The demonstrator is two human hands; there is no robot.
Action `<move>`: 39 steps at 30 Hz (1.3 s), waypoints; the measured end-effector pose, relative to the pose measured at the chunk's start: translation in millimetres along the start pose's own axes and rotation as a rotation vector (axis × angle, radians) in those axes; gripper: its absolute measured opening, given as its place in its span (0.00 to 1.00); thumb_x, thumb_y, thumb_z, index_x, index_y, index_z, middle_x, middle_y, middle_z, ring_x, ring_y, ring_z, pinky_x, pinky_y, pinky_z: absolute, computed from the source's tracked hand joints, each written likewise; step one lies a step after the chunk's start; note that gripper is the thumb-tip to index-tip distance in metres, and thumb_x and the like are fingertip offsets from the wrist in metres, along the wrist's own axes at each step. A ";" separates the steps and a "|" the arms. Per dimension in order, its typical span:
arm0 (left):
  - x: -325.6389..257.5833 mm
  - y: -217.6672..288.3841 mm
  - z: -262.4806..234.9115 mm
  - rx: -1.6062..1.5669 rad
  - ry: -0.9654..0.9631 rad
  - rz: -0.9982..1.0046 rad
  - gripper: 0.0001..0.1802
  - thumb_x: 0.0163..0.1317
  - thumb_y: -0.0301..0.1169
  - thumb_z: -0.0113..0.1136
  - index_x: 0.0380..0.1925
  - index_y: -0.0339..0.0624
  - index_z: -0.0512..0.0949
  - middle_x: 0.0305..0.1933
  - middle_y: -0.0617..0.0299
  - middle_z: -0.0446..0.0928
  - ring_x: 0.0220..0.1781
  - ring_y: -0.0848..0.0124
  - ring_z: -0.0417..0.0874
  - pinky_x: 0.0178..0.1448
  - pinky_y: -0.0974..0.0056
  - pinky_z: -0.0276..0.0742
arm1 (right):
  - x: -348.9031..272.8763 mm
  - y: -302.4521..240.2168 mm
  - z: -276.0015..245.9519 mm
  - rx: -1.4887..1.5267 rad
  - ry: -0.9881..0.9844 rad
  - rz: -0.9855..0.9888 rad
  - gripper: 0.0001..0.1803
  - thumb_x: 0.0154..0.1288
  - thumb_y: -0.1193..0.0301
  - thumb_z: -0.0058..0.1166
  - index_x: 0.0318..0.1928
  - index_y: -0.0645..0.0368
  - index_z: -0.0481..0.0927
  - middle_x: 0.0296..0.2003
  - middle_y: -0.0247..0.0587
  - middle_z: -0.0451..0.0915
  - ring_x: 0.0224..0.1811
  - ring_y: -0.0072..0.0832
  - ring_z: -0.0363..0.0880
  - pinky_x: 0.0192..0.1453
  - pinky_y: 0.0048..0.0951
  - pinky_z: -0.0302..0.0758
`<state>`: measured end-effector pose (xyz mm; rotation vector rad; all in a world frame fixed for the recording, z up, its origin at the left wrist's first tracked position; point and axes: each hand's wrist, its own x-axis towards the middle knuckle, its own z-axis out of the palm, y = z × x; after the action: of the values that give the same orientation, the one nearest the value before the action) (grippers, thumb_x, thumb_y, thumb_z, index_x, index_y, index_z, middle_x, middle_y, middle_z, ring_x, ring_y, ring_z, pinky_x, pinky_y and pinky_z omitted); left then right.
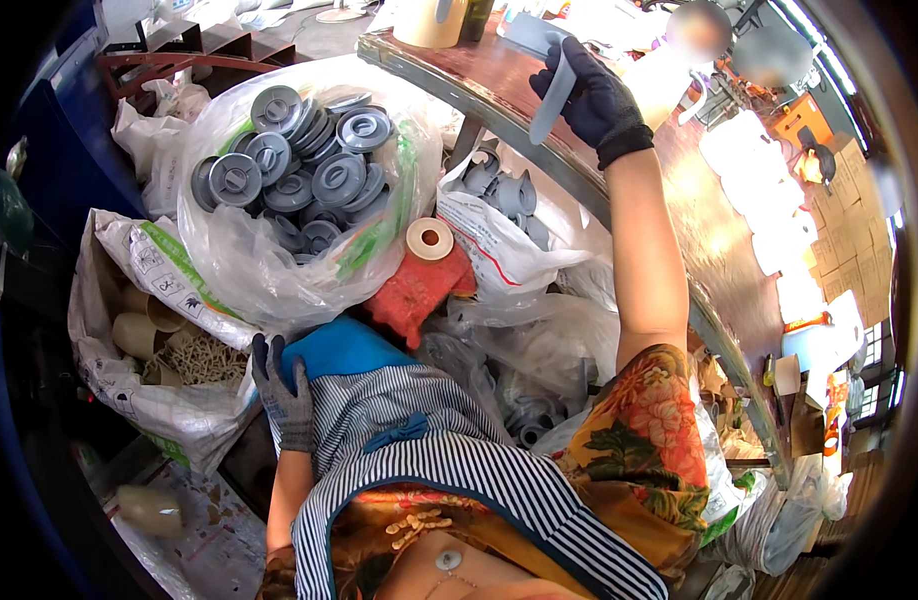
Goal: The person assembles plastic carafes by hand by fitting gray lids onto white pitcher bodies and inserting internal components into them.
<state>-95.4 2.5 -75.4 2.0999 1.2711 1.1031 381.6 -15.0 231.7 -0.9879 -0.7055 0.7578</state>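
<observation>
My right hand (597, 98), in a dark glove, is raised over the edge of the wooden table (714, 250). Its fingers pinch a thin grey plastic piece (552, 103), seen nearly edge-on, so its full shape is hidden. My left hand (283, 392), in a grey knitted glove, lies by my lap next to the blue cloth (344, 348). Its fingers are spread with nothing in them. In front of me, a large clear plastic bag (219, 260) holds several round grey plastic parts (341, 180) with raised centres.
A white sack (109, 370) with beige plastic pieces stands at the left. Another white bag (489, 260) holds grey parts under the table edge. A cream ring (429, 239) rests on a red bag (419, 290). Other people (699, 30) are at the far right.
</observation>
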 end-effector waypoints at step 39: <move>42.4 123.5 -16.5 -0.895 -0.242 -0.131 0.25 0.65 0.33 0.61 0.58 0.33 0.69 0.52 0.51 0.77 0.54 0.67 0.78 0.57 0.62 0.75 | -161.3 212.3 136.0 -0.175 -0.225 0.188 0.22 0.74 0.71 0.45 0.64 0.66 0.68 0.50 0.44 0.79 0.51 0.27 0.78 0.57 0.28 0.74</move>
<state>-33.4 -19.6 38.6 1.3870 0.6020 1.0461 134.6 -10.4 62.6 -1.1501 -0.8939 0.9947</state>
